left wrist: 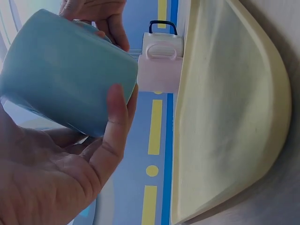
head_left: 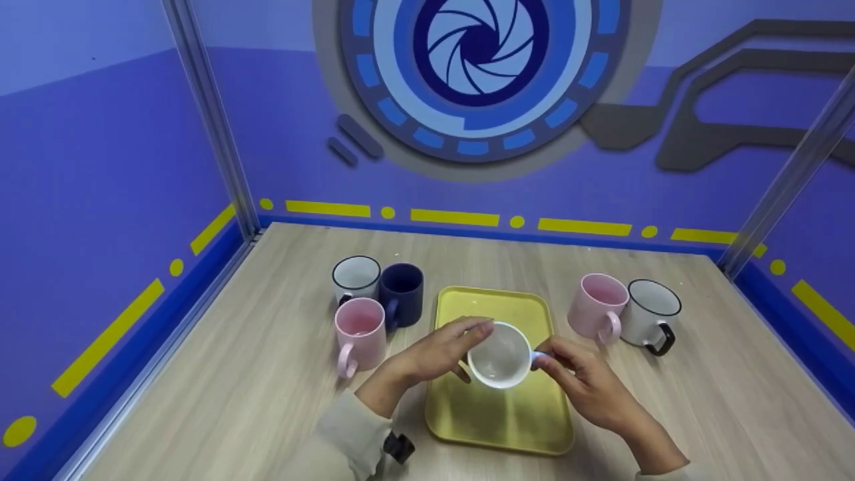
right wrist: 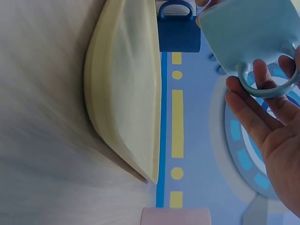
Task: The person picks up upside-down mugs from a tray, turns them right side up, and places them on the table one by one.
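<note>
A light blue mug (head_left: pixel 499 355) with a white inside is held above the yellow tray (head_left: pixel 494 427), its opening towards the head camera. My left hand (head_left: pixel 441 351) cups the mug's side, fingers bent around the wall and base in the left wrist view. On the other side, my right hand (head_left: pixel 588 384) grips the handle (right wrist: pixel 265 91), one finger passing through the loop. Daylight shows between mug and tray in both wrist views.
Left of the tray stand a pink mug (head_left: pixel 361 334), a dark blue mug (head_left: pixel 402 294) and a white mug with a black rim (head_left: pixel 356 277). Right of it, another pink mug (head_left: pixel 596 307) stands beside a black-rimmed white mug (head_left: pixel 651 314). Patterned walls (head_left: pixel 267 133) enclose the wooden table (head_left: pixel 227 374).
</note>
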`<state>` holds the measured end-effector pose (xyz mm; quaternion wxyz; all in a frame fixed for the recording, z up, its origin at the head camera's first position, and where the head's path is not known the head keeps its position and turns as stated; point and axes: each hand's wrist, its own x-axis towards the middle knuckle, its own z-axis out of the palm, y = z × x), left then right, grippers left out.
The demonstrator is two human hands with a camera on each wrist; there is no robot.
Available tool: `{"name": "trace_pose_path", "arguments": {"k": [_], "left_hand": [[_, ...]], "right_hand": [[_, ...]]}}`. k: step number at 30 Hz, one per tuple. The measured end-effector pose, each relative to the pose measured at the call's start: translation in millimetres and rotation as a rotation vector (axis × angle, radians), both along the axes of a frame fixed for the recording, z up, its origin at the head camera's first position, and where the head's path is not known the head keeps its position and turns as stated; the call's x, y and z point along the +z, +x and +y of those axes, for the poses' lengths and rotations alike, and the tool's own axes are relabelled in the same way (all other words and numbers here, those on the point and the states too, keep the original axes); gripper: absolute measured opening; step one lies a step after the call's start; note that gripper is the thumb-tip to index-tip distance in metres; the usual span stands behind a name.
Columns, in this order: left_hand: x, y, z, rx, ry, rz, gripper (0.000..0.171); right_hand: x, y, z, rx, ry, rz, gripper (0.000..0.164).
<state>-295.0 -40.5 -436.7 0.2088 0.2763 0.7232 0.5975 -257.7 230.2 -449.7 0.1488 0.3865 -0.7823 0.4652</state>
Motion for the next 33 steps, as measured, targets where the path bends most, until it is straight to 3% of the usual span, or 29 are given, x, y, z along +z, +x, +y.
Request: {"name": "trace_pose_path", "arguments": {"k": [8,13,19,24,28,33], "left_hand": [[-1.2,0.0,-2.7,-0.064,-0.029,0.001,0.098],[-1.1,1.0,-2.8,-0.087,-0.023,0.024,0.092],[-0.5,6.6,2.0,0.001,-0.028,0.012,0.091],[0.6,10.6,5.7,0.073,-0.017,-0.040,0.085],[1.3,10.6,7.4,0.093,-0.016,-0.089,0.081],[-1.0,10.0,10.4,0.094,0.002,-0.131,0.078]], "right_hand": [[-1.6,-1.7,-0.3,-0.019,-0.029,-0.058,0.024],[1.0,-3.2,-0.6,-0.003,-0.070,-0.136,0.018],[3.3,-4.5,-1.0,-0.002,-0.086,-0.240,0.019],[4.3,-4.7,-2.7,-0.023,-0.084,-0.385,0.024],[7.2,-4.3,-4.6,-0.051,-0.072,-0.503,0.032],[10.3,-2.7,-7.8,-0.024,-0.055,-0.601,0.039]]}}
